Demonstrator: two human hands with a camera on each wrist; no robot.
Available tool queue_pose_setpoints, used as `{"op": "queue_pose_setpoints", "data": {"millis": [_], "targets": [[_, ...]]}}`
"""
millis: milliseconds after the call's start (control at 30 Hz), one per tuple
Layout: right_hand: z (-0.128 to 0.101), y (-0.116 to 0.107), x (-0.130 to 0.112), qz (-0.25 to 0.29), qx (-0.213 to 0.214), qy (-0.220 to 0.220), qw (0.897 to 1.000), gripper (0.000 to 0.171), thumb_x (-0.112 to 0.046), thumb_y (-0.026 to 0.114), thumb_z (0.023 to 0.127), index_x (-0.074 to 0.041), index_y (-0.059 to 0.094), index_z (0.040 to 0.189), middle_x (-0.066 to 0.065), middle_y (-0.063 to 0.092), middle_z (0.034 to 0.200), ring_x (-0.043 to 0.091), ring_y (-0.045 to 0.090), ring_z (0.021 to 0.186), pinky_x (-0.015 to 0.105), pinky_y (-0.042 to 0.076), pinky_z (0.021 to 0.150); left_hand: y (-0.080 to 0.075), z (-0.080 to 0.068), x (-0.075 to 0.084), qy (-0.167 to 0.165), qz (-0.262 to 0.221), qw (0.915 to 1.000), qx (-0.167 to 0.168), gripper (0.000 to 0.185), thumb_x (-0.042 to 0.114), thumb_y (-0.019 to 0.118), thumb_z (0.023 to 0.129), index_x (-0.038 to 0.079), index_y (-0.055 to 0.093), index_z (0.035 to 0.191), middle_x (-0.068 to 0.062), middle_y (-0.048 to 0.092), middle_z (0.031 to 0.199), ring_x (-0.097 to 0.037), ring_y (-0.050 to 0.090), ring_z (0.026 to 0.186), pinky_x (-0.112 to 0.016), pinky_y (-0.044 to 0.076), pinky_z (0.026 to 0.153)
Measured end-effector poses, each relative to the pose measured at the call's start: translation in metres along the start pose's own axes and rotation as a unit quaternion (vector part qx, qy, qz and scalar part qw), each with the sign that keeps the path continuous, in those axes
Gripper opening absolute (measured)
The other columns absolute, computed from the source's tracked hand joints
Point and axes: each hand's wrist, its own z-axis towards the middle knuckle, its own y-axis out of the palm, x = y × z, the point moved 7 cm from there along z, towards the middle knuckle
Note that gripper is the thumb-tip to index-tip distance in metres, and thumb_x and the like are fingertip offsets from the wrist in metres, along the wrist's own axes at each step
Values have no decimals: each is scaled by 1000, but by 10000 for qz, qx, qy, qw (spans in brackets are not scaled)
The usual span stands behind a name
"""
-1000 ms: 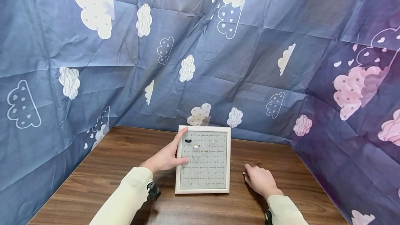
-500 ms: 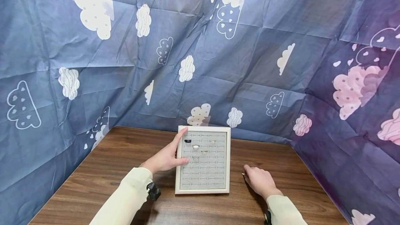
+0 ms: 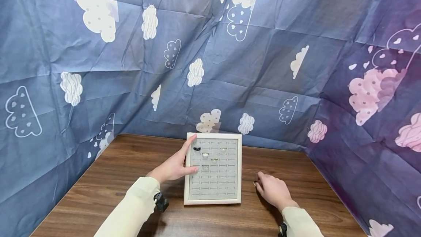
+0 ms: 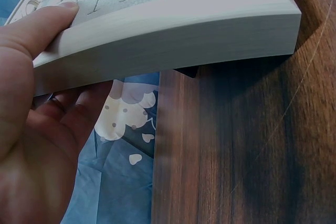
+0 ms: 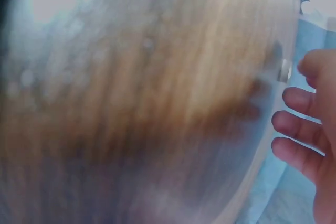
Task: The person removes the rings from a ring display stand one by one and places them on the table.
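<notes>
A white-framed ring tray (image 3: 239, 167) with grey slotted padding sits on the wooden table (image 3: 115, 178). A black ring (image 3: 197, 149) and a few pale rings (image 3: 205, 155) sit in its upper rows. My left hand (image 3: 184, 160) grips the tray's left edge, forefinger along the frame, thumb on the padding. The left wrist view shows the thumb (image 4: 37, 30) over the tray's thick side (image 4: 173, 40). My right hand (image 3: 263, 185) rests on the table to the tray's right, fingertips at a small ring (image 3: 254, 183). In the blurred right wrist view this ring (image 5: 284, 70) lies beside the relaxed fingers (image 5: 299, 124).
Blue cloth with cloud prints (image 3: 210, 65) hangs behind and on both sides of the table. Bare wood (image 3: 296, 164) lies to the right of the tray and in front of it. The table's left edge (image 4: 156, 145) shows in the left wrist view.
My right hand's fingers have curled in slightly at the small ring. The left hand and the tray have stayed put.
</notes>
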Motion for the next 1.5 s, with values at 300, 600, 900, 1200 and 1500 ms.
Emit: {"op": "queue_pose_setpoints", "data": {"millis": [300,600,900,1200,1500], "targets": [[6,-26,-7,655,885,54,9939,14,-20,75,100,-14,70,111,-9,65,82,10,59,71,38,50,64,1,-1,-2,-26,-108,9999,-27,116,12,80,98,33,-5,174,-16,62,153,-21,73,120,-36,55,107],[10,-57,-36,1316,1931,-198,9721,13,-14,77,97,-15,72,109,-12,62,79,2,55,69,28,46,63,2,0,-3,16,-76,10000,-7,115,13,80,98,31,-5,174,-16,66,149,-23,74,119,-38,56,107],[18,-81,-69,2243,2508,-487,9404,14,-5,79,94,-13,73,104,-9,69,81,2,56,72,23,49,65,2,0,-5,-61,-41,10000,24,117,13,81,97,37,-5,173,-13,64,151,-18,73,120,-39,54,109],[32,-85,-102,2821,2345,-570,9285,16,-5,79,95,-9,72,109,-6,68,77,0,55,68,23,50,63,2,-2,-4,-19,23,10000,28,115,19,81,99,35,-5,174,-16,63,153,-20,74,118,-39,56,106],[46,-88,-124,2784,2230,-464,9331,14,-9,76,99,-12,71,111,-9,63,68,-1,49,60,23,44,59,1,-3,-5,-101,37,9999,54,116,17,81,98,36,-5,173,-14,64,151,-19,74,118,-40,56,107]]}}
